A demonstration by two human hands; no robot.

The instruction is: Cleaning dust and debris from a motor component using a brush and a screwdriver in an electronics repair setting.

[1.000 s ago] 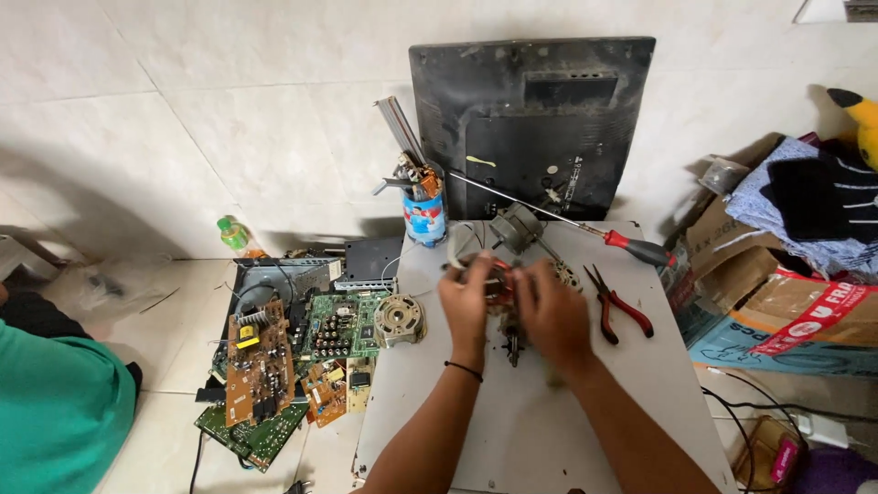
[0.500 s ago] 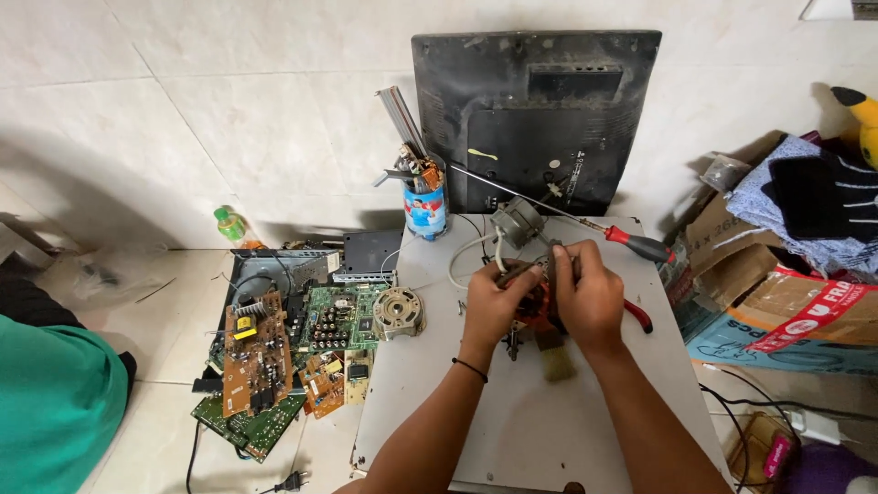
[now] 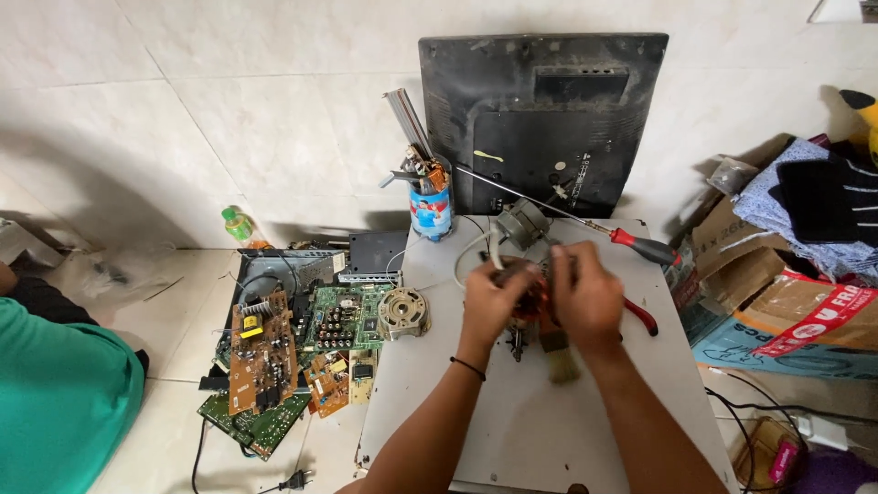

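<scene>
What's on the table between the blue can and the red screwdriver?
In the head view, a small grey motor sits between the blue can and the red screwdriver.

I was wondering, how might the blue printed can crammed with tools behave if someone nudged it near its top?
The blue printed can stands upright with long metal tools leaning well out above its rim, so it is probably top-heavy and apt to tip. The packed contents likely make it heavy for its size. On its side it might roll.

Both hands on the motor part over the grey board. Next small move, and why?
Probably set it down on the grey board first: left hand and right hand both cup the small motor part, so neither is free for the red-handled screwdriver lying beside them.
</scene>
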